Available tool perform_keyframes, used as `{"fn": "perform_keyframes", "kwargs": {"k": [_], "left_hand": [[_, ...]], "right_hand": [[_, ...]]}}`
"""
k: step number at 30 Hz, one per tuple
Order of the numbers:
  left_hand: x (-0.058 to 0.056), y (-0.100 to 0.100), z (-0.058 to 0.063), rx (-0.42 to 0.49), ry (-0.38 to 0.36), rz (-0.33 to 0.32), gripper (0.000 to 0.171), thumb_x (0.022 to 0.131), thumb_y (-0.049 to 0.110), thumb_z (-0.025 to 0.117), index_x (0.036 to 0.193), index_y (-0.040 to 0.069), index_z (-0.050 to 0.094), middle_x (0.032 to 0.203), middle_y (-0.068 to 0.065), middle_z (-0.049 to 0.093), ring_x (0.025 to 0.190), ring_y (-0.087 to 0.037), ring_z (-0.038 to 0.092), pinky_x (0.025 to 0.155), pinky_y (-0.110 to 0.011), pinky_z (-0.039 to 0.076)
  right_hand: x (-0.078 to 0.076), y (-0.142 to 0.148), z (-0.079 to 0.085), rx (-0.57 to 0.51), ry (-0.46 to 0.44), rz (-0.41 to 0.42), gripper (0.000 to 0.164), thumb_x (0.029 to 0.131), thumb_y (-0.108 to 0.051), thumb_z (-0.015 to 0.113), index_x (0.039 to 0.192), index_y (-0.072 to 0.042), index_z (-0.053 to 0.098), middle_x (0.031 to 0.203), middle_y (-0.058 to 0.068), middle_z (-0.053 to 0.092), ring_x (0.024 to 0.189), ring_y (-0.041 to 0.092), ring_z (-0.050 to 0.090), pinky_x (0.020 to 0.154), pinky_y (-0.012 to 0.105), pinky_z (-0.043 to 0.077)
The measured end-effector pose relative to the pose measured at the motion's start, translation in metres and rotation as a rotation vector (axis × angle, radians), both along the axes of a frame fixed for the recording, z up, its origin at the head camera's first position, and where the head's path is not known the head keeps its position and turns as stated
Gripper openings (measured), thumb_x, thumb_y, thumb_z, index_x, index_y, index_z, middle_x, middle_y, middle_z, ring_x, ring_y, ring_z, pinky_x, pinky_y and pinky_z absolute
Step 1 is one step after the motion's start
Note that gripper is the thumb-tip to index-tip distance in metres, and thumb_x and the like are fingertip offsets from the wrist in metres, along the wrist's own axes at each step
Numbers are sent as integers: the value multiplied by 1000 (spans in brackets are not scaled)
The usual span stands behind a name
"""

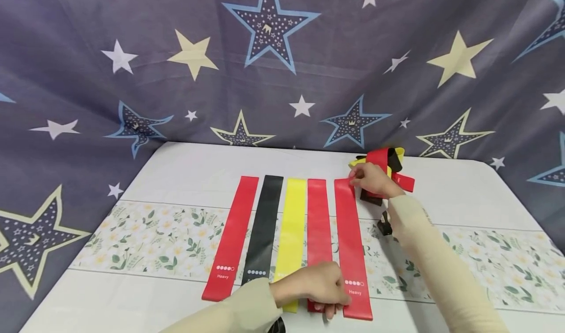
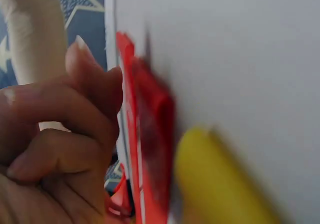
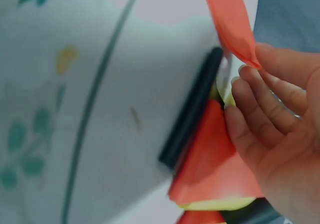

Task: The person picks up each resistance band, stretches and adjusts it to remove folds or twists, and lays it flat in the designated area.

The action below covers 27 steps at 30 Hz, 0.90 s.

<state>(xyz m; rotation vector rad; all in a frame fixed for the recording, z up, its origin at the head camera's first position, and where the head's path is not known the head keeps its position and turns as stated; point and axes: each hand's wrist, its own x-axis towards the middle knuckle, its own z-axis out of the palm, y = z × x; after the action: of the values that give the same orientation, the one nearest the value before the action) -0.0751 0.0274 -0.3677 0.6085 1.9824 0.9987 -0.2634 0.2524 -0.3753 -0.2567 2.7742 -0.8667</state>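
Several flat resistance bands lie side by side: a red band (image 1: 231, 237), a black band (image 1: 265, 220), a yellow band (image 1: 291, 225), and another red band (image 1: 319, 220). At the right end of the row lies a rightmost red band (image 1: 350, 244), marked Heavy. My right hand (image 1: 374, 178) pinches this band's far end; in the right wrist view its thumb meets the band's tip. My left hand (image 1: 322, 286) is at the near end of the two right-hand red bands, fingers loosely bent. No band shows between its fingers in the left wrist view. It hides the near part of the yellow band.
A heap of tangled red, yellow and black bands (image 1: 378, 156) sits at the table's back edge, beside my right hand. The white table (image 1: 145, 176) has a floral strip (image 1: 167, 240) across it. A star-patterned curtain (image 1: 282, 92) hangs behind.
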Motion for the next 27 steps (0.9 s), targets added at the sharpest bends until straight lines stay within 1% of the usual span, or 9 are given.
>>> {"fn": "perform_keyframes", "kwargs": {"k": [3, 5, 7, 11, 14, 16, 19, 23, 27], "left_hand": [[-9, -1, 4, 38, 9, -16, 34, 88, 8, 63, 55, 1, 59, 40, 2, 48, 32, -6, 38, 35, -17, 27], [-14, -1, 7, 58, 9, -9, 30, 87, 7, 62, 58, 0, 60, 41, 2, 49, 33, -6, 38, 36, -17, 27], [-20, -2, 10, 55, 23, 1, 29, 88, 9, 62, 61, 0, 62, 42, 2, 50, 34, -7, 38, 37, -17, 27], [-28, -2, 15, 44, 62, 17, 29, 89, 12, 63, 63, -2, 63, 46, -3, 54, 36, -8, 38, 39, -18, 28], [-33, 1, 16, 27, 100, 42, 27, 89, 13, 64, 65, 0, 64, 48, -5, 56, 37, -10, 40, 39, -19, 30], [-38, 5, 14, 32, 108, 51, 24, 89, 13, 64, 67, 1, 65, 50, -5, 57, 38, -10, 42, 40, -19, 33], [-48, 11, 8, 71, 69, 62, 21, 90, 11, 63, 73, -1, 66, 51, -3, 57, 40, -11, 45, 42, -20, 36], [-61, 14, 6, 107, 4, 73, 20, 91, 10, 62, 79, -5, 66, 54, -5, 58, 42, -11, 48, 41, -19, 32], [-72, 16, 9, 113, 14, 97, 19, 91, 10, 62, 83, -6, 67, 56, -5, 59, 43, -11, 50, 40, -19, 28]], "right_hand": [[4, 6, 4, 3, 66, 10, 16, 88, -10, 65, 100, 0, 62, 98, 17, 67, 86, 24, 59, 84, 43, 50], [7, 11, 6, 25, 108, 17, 12, 87, -9, 66, 95, 0, 63, 93, 15, 68, 82, 23, 61, 82, 43, 51], [11, 16, 8, 43, 125, 22, 10, 86, -7, 66, 92, 0, 63, 88, 14, 68, 78, 21, 60, 79, 40, 50], [20, 24, 11, 60, 111, 49, 12, 82, -4, 69, 90, 1, 62, 82, 11, 67, 74, 18, 59, 71, 33, 49], [26, 28, 10, 101, 73, 66, 19, 79, -6, 72, 94, 1, 62, 86, 13, 66, 76, 20, 58, 72, 35, 51], [29, 29, 9, 128, 52, 66, 23, 79, -7, 73, 97, 2, 63, 89, 15, 66, 78, 21, 59, 74, 37, 53], [31, 31, 5, 170, 49, 59, 21, 79, -7, 73, 97, 2, 65, 90, 14, 67, 78, 22, 58, 76, 40, 53], [32, 32, 2, 189, 112, 85, 15, 80, -4, 71, 93, 2, 68, 86, 14, 69, 76, 22, 60, 75, 41, 54], [35, 32, 1, 216, 171, 109, 12, 82, -2, 69, 93, 3, 69, 86, 15, 70, 76, 24, 63, 76, 43, 55]]}}
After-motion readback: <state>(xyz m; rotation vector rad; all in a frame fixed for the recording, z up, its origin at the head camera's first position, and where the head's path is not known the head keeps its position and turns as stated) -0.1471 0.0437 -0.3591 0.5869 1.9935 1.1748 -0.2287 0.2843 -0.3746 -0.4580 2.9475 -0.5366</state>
